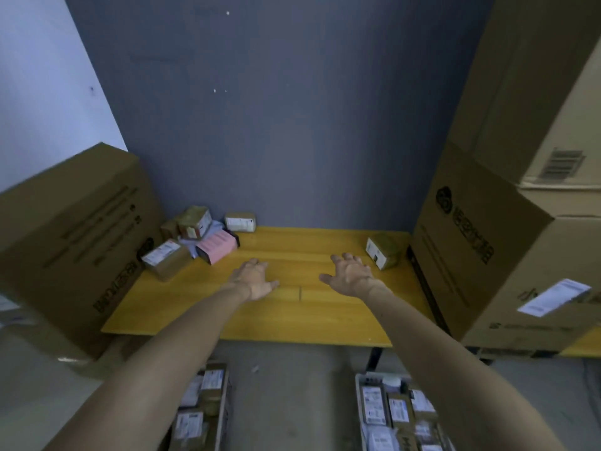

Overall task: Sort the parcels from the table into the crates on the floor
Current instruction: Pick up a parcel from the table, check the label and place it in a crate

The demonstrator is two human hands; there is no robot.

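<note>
- Far left: large brown carton [74, 229] stands against the table [260, 307] edge, walling in that end.
- Back-left corner of table: cluster of parcels [195, 236] — small brown boxes with white labels, one pink box [217, 247] among them.
- Left hand [255, 278]: fingers spread, holding nothing, over bare yellow tabletop.
- Right hand [349, 275]: likewise spread and empty, near a lone taped parcel [383, 250].
- Right: stacked cartons [507, 222] crowd that end.
- Floor below: two crates [361, 405] holding labelled parcels.
</note>
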